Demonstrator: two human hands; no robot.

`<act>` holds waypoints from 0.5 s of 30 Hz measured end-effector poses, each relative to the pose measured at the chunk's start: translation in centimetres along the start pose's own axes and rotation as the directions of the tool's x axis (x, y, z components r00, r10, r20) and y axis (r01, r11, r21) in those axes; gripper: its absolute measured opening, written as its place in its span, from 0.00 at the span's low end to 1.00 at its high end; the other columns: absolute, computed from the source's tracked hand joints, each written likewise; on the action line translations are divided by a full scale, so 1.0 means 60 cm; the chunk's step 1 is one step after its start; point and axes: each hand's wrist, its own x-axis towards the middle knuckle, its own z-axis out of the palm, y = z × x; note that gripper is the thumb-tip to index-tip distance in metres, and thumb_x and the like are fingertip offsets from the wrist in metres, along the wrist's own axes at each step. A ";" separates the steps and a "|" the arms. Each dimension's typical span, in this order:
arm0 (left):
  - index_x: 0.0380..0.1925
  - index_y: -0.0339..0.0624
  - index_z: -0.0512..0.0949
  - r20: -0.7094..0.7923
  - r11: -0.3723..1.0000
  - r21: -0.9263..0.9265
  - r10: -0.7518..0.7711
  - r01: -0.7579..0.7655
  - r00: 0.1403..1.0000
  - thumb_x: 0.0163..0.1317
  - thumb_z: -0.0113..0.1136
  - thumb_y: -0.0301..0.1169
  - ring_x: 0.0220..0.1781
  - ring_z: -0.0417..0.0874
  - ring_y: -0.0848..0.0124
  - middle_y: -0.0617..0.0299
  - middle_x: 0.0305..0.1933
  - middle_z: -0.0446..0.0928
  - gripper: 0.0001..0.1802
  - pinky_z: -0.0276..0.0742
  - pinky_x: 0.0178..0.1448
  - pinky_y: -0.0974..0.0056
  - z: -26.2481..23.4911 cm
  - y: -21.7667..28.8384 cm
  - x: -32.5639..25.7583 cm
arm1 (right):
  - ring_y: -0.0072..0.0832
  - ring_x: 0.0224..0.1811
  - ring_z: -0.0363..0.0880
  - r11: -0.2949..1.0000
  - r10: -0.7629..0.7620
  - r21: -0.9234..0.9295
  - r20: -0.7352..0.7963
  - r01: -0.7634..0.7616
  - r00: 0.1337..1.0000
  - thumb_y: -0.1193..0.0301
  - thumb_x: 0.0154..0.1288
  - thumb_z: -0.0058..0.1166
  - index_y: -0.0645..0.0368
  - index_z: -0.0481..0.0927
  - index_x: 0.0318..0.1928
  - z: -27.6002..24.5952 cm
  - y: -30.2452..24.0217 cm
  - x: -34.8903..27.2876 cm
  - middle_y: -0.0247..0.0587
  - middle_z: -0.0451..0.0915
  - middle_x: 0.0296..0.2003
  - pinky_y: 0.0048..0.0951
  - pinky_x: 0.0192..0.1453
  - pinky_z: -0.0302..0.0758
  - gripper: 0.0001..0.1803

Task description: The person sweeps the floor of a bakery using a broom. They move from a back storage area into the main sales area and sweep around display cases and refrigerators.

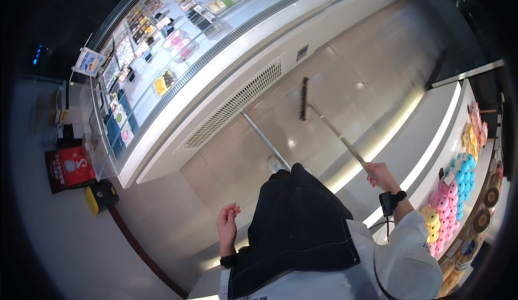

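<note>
Long-handled broom (324, 120) slanted over floor

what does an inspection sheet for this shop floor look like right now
surface: glossy tiled floor, lit strips reflecting in it
job's things: broom with long metal handle, head out over the floor; a second metal pole slants by the shoe
clutter: red box and yellow-black device by the counter end
grippers: right hand shut on the broom handle; left hand free, fingers loosely curled
cables: black cable under the right wrist device
surroundings: curved glass pastry case with vent grille; shelf of coloured round sweets on the right
</note>
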 end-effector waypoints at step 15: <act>0.42 0.34 0.73 0.303 0.997 -0.045 0.072 -0.062 0.950 0.64 0.41 0.25 0.41 0.76 0.72 0.59 0.37 0.76 0.12 0.70 0.49 0.68 -0.008 0.149 0.210 | 0.24 0.09 0.69 0.943 0.048 -0.323 -0.097 -0.077 0.994 0.64 0.55 0.51 0.64 0.78 0.24 0.039 0.064 0.002 0.38 0.71 0.09 0.25 0.12 0.67 0.14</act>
